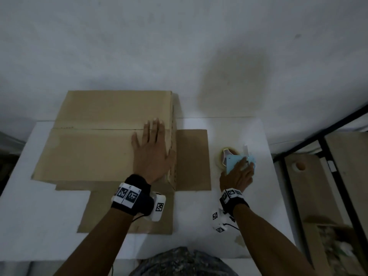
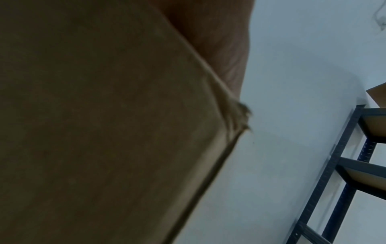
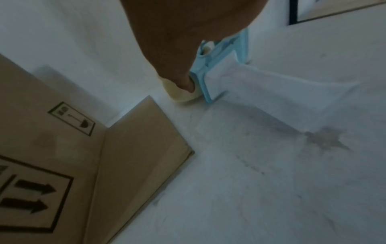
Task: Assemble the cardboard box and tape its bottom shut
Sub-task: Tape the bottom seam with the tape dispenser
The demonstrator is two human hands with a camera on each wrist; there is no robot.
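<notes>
On a white table stands a large brown cardboard box, its closed flaps facing up. Spread flat, the left hand presses the flaps near the centre seam. Right of the box, the right hand grips a light blue plastic tape dispenser.

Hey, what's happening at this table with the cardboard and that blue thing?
A person is putting together a cardboard box on a white table. Their left hand lies flat on the folded-in flaps, holding them down. Their right hand grips a light blue tape dispenser standing on the table beside the box. No tape shows on the seam yet.
</notes>
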